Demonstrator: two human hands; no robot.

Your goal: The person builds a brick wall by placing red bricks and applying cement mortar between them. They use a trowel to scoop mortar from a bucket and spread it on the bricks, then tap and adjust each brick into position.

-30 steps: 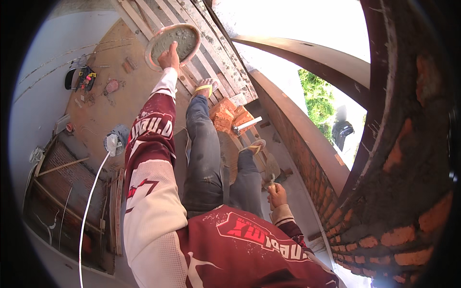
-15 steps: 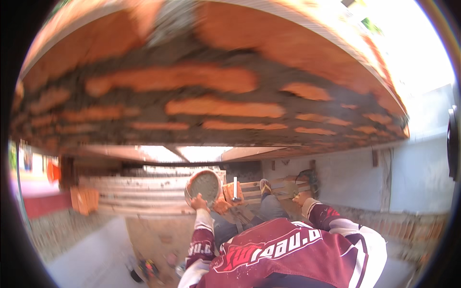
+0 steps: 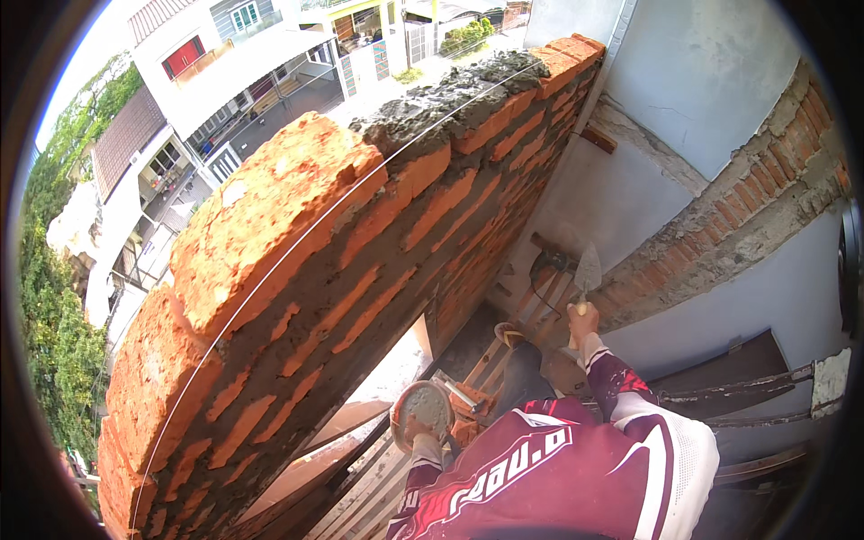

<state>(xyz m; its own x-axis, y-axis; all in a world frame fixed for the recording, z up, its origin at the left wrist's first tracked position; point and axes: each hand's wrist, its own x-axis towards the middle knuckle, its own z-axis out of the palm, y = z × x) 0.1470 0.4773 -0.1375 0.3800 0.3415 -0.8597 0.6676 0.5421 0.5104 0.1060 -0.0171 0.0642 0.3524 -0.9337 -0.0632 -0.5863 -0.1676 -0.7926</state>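
In the head view my left hand (image 3: 418,430) grips a round pan of grey mortar (image 3: 429,401) low in the middle. My right hand (image 3: 583,322) is closed on the handle of a trowel (image 3: 589,268), whose blade points up beside the brick wall. This wall (image 3: 405,225) has rough orange bricks with grey joints. Wet mortar (image 3: 450,90) covers part of its top, between bricks (image 3: 270,189) at the left and bricks at the far end. A thin string runs along the top edge. Loose bricks and a hammer-like tool (image 3: 462,396) lie beside the pan.
A slatted plank platform (image 3: 364,481) lies below. A dark power tool (image 3: 549,274) sits by the corner of the pale plastered wall (image 3: 693,81). Exposed brick bands and dark boards (image 3: 729,369) are at the right. Houses and trees show outside beyond the wall.
My view has swung up to take in the wall's top and the street outside. My right hand has risen with the trowel, while my left hand still holds the pan.
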